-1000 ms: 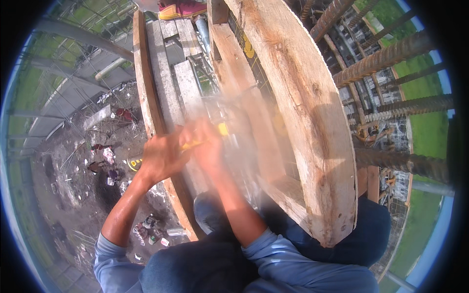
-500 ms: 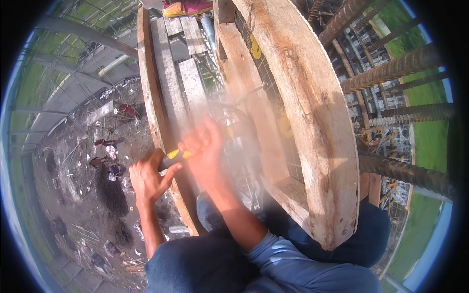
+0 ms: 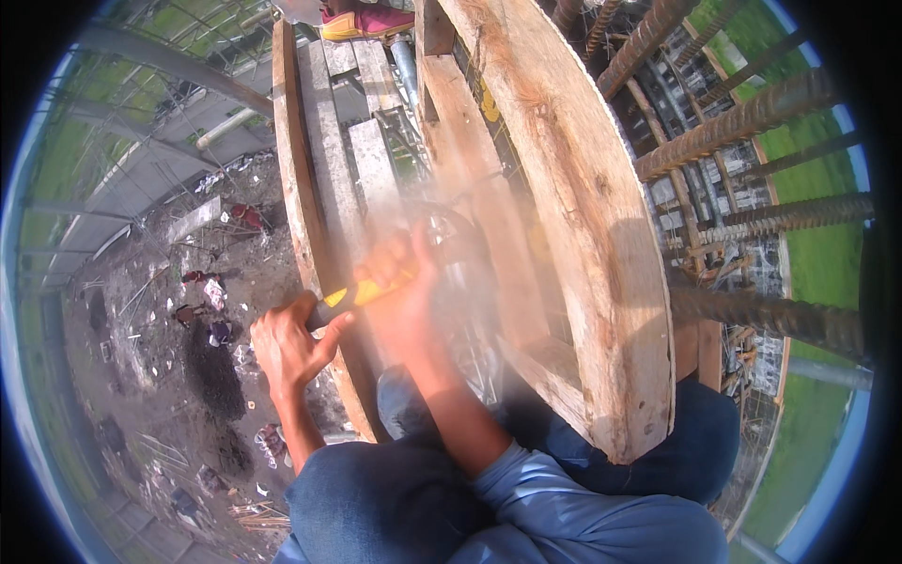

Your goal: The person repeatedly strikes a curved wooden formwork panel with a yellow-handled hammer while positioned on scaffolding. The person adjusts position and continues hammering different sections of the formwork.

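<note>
A tool handle in yellow and black [image 3: 340, 296] lies across the left timber rail [image 3: 299, 179]. Its dark end sits between the thumb and forefinger of my left hand [image 3: 293, 343], which is closed at the rail. Further along the handle, my right hand [image 3: 402, 296] is wrapped around the yellow part, its outline smeared by a hazy patch. That haze hides the tool's far end, so its kind cannot be made out. To the right of my right hand stands a wooden form [image 3: 620, 254], with a thick rough timber as its near edge.
Weathered planks [image 3: 376, 160] run between the rails, with gaps to the ground far below. Someone's shoe [image 3: 366, 21] stands at the far end. Ribbed steel bars [image 3: 752, 122] jut out on the right. Scaffold pipes [image 3: 178, 61] cross at upper left. My knees flank the form's near end.
My right hand has tilted slightly, and more of the yellow handle shows through its fingers. My left hand stays in place. The view has shifted a little.
</note>
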Demonstrator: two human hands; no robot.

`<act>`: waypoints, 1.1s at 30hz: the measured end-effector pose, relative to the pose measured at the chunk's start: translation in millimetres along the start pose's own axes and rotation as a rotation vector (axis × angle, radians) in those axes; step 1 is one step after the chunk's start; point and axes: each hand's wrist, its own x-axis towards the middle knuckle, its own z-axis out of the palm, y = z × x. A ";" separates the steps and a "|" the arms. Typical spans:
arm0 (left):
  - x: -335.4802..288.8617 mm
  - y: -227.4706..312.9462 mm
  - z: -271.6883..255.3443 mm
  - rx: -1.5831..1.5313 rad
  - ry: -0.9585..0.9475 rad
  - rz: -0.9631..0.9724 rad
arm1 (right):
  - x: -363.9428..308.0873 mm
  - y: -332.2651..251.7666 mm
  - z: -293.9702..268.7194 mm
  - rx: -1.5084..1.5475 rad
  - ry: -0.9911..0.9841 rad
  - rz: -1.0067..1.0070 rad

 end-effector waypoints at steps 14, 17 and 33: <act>-8.7 7.3 -3.0 0.007 0.047 0.019 | 3.3 5.0 5.2 -0.154 0.237 -0.018; -12.0 11.5 -3.5 0.027 0.039 -0.008 | -0.7 6.5 6.7 -0.116 0.279 0.017; -27.0 21.3 -8.5 0.093 0.047 -0.061 | -8.1 6.0 12.9 -0.177 0.331 -0.015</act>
